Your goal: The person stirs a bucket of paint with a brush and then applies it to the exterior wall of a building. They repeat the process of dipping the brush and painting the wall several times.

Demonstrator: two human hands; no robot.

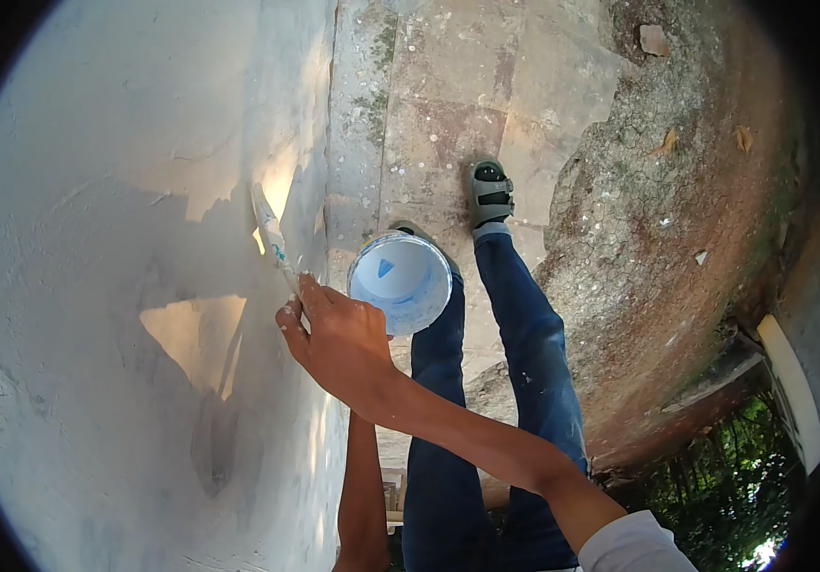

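Note:
My right hand [343, 338] is closed around the handle of a paint-spattered brush [274, 238], its head up against the whitish wall [67, 257]. Just beside that hand is a round white bucket [426, 313] with pale blue-white paint and a small blue triangular patch inside. The other forearm rises from below toward the bucket; my left hand is almost wholly hidden behind the right hand and the bucket, and its fingers cannot be made out. Sunlit patches and shadows lie across the wall.
Stained paving [448, 57] runs along the wall's foot, with rough broken ground [620, 219] beyond it. My legs in blue jeans and a sandaled foot [491, 195] stand on the paving. Green foliage [725, 477] and a pale curved object [791, 386] are at the lower right.

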